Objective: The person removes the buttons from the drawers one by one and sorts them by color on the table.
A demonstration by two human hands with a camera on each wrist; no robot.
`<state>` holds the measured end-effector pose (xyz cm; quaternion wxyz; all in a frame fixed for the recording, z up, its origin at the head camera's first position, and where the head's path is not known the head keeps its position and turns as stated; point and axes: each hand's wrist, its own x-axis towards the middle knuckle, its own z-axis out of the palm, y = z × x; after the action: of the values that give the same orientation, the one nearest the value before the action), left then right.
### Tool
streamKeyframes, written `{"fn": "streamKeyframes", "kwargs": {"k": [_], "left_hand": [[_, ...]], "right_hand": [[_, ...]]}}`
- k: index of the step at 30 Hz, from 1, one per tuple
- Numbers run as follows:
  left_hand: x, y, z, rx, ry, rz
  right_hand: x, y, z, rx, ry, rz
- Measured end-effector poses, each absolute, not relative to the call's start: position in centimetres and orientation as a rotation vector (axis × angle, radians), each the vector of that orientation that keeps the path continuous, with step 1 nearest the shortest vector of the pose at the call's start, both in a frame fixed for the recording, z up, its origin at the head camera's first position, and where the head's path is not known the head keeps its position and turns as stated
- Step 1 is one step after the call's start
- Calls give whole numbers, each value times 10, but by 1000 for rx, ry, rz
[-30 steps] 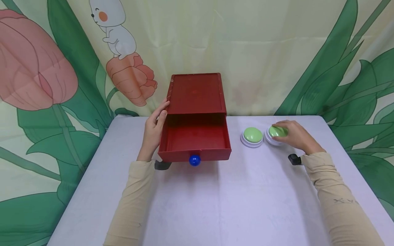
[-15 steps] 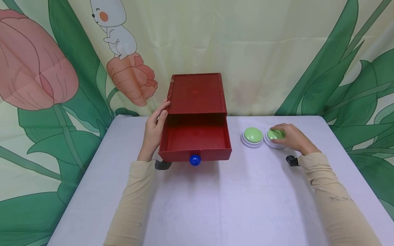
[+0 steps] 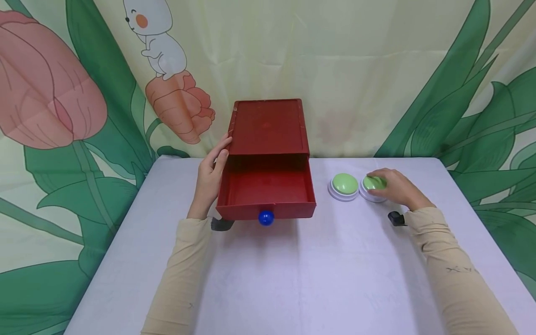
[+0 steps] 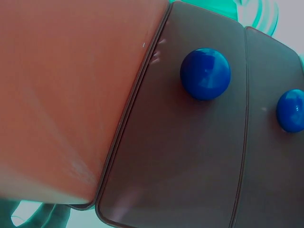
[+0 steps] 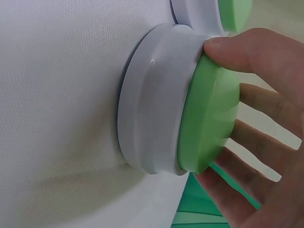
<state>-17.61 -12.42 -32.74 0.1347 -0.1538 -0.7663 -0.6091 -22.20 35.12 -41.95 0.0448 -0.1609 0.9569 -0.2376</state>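
Observation:
A red drawer cabinet [image 3: 268, 125] stands at the back middle in the head view. Its top drawer [image 3: 268, 186] is pulled out, bare inside, with a blue knob [image 3: 266, 217] on its front. My left hand [image 3: 208, 181] rests against the cabinet's left side, fingers fairly straight. In the left wrist view, two closed drawer fronts [image 4: 156, 156] carry blue knobs [image 4: 205, 74]. To the right, my right hand [image 3: 395, 186] grips the green dome of a push button [image 5: 204, 118], thumb on one edge and fingertips across the other. The button's white base [image 5: 152, 99] sits on the table.
A second green push button [image 3: 345, 184] sits just left of the gripped one, their bases close together. Both stand on a white-covered table [image 3: 335, 274]. A printed curtain [image 3: 343, 79] hangs right behind the table's back edge. Black wrist cameras [image 3: 396, 218] sit below each wrist.
My right hand has shifted a little left and toward me, and the button under it has slid closer to the other button. The left hand and drawer stay still.

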Motion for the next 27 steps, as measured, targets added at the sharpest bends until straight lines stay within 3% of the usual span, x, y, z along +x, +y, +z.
{"fn": "streamKeyframes", "kwargs": {"k": [27], "left_hand": [[-175,-124,-327,-451,-2212,-1782]], "right_hand": [[-206,316,-375,-448,2946,-807]]}}
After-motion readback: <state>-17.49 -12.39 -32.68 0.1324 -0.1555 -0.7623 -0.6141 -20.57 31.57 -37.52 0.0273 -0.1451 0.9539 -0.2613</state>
